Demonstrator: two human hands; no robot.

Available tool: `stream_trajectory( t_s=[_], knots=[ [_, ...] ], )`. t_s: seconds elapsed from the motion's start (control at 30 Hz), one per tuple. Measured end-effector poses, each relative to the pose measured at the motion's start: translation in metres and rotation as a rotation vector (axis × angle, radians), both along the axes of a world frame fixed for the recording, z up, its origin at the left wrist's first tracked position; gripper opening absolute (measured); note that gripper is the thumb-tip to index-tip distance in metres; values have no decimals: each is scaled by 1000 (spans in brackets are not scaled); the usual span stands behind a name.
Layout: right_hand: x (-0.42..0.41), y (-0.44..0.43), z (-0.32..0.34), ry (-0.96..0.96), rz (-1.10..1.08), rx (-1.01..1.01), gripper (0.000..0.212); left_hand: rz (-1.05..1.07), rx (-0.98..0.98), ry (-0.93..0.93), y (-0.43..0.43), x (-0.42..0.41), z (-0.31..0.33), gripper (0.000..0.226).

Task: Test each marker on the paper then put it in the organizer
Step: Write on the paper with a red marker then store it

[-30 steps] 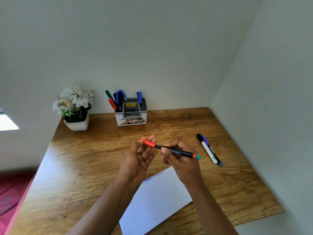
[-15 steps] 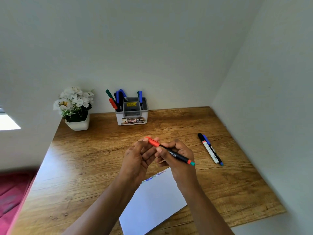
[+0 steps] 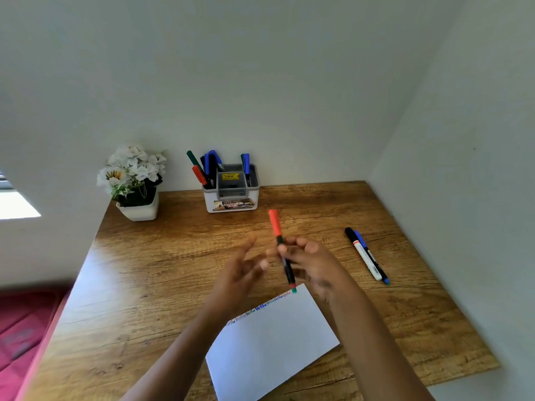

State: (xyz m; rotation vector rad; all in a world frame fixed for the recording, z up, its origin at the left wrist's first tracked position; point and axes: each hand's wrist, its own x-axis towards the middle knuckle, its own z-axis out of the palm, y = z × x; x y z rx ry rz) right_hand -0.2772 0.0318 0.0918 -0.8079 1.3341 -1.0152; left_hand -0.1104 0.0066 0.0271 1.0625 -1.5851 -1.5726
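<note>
Now: your right hand [image 3: 312,264] pinches the orange-capped marker [image 3: 275,224], near upright above the top edge of the paper [image 3: 272,342]; left hand [image 3: 240,270] spread, empty, just beside. Cap on, so probably tested; next, carry it to the organizer [image 3: 231,204].

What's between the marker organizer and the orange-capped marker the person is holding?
Nothing but bare desk: in the head view, the stretch from the organizer to the orange-capped marker in the right hand is plain wood.
</note>
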Motion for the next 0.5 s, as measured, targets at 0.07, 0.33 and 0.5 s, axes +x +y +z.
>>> stream_trajectory(
  t_s=[0.07,0.33,0.5],
  knots=[
    [-1,-21,5,70,-74,-73,12,-225,-303,-609,-3,12,-28,96],
    [-2,-147,15,283,-426,-394,11,-249,-617,-1040,-30,20,-53,111],
    [3,-202,9,682,-301,-361,21,-241,-648,-1085,-33,19,-54,98]
  ],
)
